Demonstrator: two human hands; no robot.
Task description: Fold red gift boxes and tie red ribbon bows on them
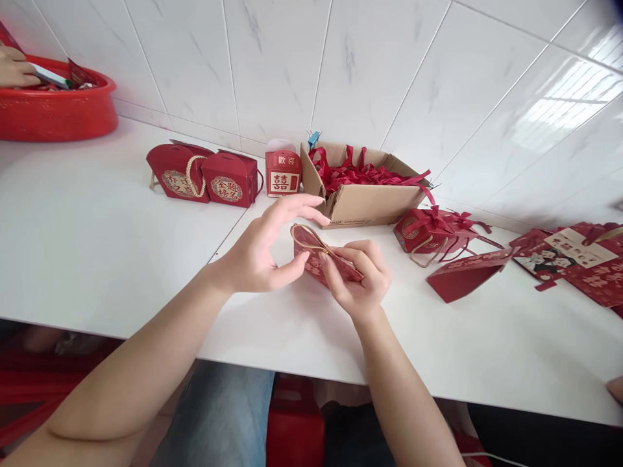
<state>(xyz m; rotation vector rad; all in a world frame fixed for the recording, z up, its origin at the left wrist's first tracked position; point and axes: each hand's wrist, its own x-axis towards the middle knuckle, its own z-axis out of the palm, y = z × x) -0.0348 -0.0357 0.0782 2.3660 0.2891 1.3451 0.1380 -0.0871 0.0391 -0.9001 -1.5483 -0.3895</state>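
A flat red gift box with a gold cord handle (311, 250) is held just above the white table (97, 259). My right hand (363, 279) pinches its right end, fingers folded around it. My left hand (265, 250) touches the box's left edge with the thumb, while its other fingers are spread above. Right behind my hands stands a cardboard carton (363, 198) full of red ribbons (360, 172).
Two assembled red boxes (202, 174) and a small red box (283, 172) stand at the back by the tiled wall. More red boxes and flat pieces (559, 259) lie at the right. Another person's hand (14, 68) rests in a red basket (58, 107) at far left.
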